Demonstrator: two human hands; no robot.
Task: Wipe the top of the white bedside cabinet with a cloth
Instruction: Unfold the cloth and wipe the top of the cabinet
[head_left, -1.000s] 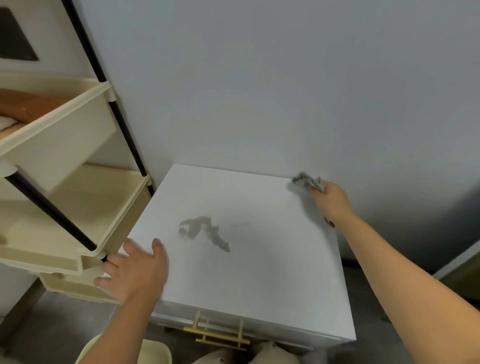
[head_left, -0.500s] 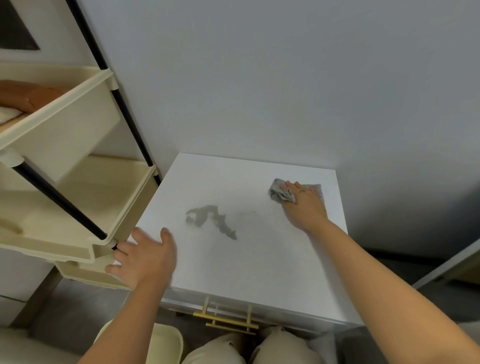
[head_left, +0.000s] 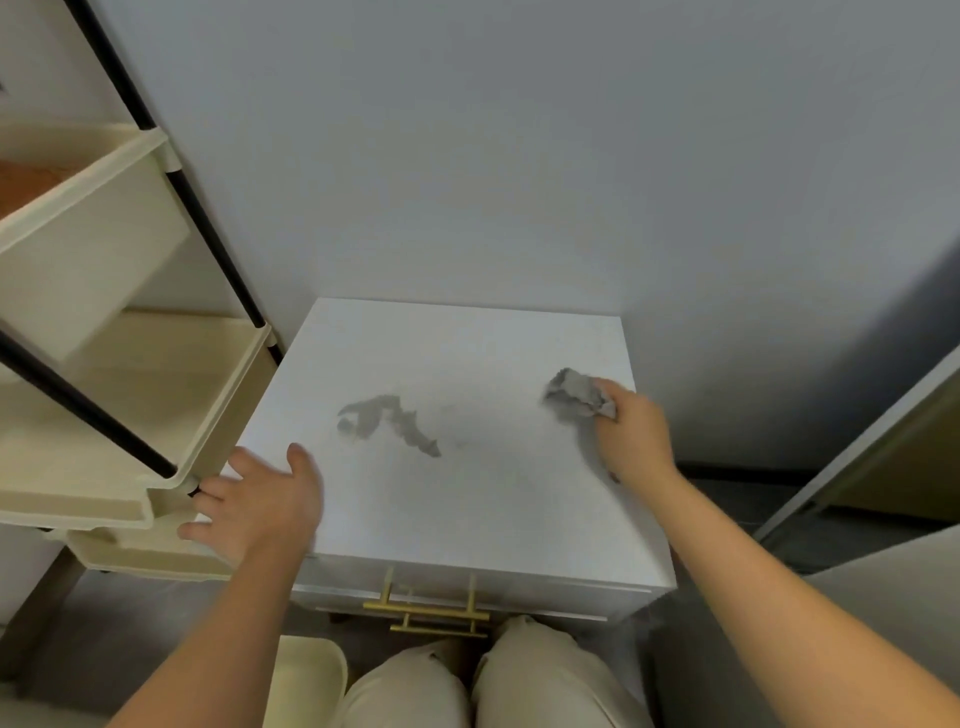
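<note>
Both hands are reaching over the white cabinet (head_left: 493, 519). On the far left, a cream shelf rack (head_left: 104, 415) is standing just beside it. Next, the left hand (head_left: 254, 506) is lying flat on the front left corner of the top, with its fingers spread out and holding nothing. I think it is keeping the cabinet steady.

Moving right, a dark grey mark (head_left: 387, 423) is sitting on the left middle of the top. It is not wiped yet. Further right, the grey cloth (head_left: 579, 392) is lying scrunched up on the top, near the right edge. The right hand (head_left: 631, 431) is gripping it, with the fingers curled round it and pressing it down.

So the job is looking only partly done. The right side is looking clean, but the cloth is well apart from the mark. I think the big job is left: sliding the cloth over to the left and rubbing the mark away.
</note>
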